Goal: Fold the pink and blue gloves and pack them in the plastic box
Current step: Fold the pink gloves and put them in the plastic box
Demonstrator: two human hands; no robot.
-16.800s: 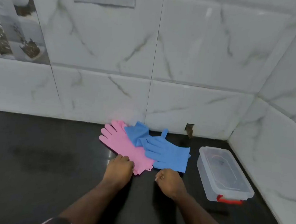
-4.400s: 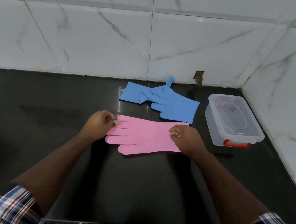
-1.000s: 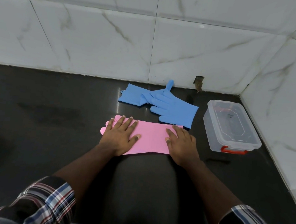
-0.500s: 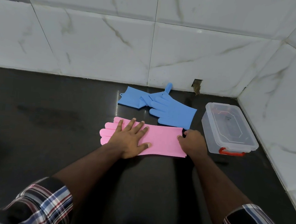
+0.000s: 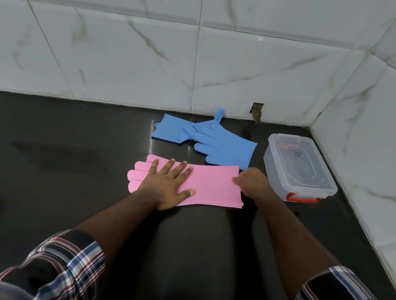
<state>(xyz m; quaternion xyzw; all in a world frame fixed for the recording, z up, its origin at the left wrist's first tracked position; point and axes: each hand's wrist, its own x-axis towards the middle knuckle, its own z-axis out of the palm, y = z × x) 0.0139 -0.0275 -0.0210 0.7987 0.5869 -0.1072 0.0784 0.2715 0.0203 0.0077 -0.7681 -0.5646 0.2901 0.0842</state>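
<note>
The pink gloves [image 5: 211, 186] lie stacked flat on the black counter, fingers pointing left, cuff to the right. My left hand [image 5: 167, 185] presses flat on their finger end with straight fingers. My right hand [image 5: 252, 183] pinches the cuff edge at the right. Two blue gloves [image 5: 218, 143] lie overlapping behind the pink ones, near the wall. The clear plastic box [image 5: 296, 167] with a red latch stands lidded to the right, close to my right hand.
White marble tile walls [image 5: 245, 66] enclose the counter at the back and right, forming a corner behind the box. A small hole in the wall [image 5: 256, 109] sits just above the counter. The counter's front edge runs along the bottom of the view.
My right hand slid from lying flat on the pink gloves to their cuff edge and curled onto it. My left hand stayed pressed flat on the finger end.
</note>
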